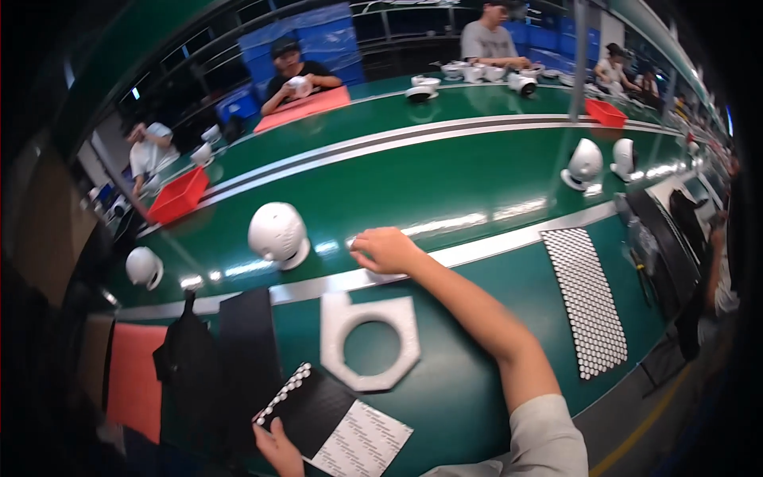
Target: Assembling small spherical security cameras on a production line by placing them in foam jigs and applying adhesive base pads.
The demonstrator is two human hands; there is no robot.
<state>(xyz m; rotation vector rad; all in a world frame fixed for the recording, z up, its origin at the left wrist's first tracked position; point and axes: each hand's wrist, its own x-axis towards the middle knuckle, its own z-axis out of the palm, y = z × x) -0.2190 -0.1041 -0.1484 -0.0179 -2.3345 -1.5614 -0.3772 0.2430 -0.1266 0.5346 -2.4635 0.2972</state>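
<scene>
While left hand [280, 451] grips black-and-white sheet [318, 412] near front edge of tabletop [453, 381], right hand [388, 250], well apart, hangs over far edge, grip unclear. Sheet likely light, flexible; best taken by border, clear of white dots [285, 392].

White glare streaks on green conveyor [445, 175], black rounded corners, fisheye-bowed edges, dim background

Block [332, 340] behind held sheet [327, 417]
</scene>
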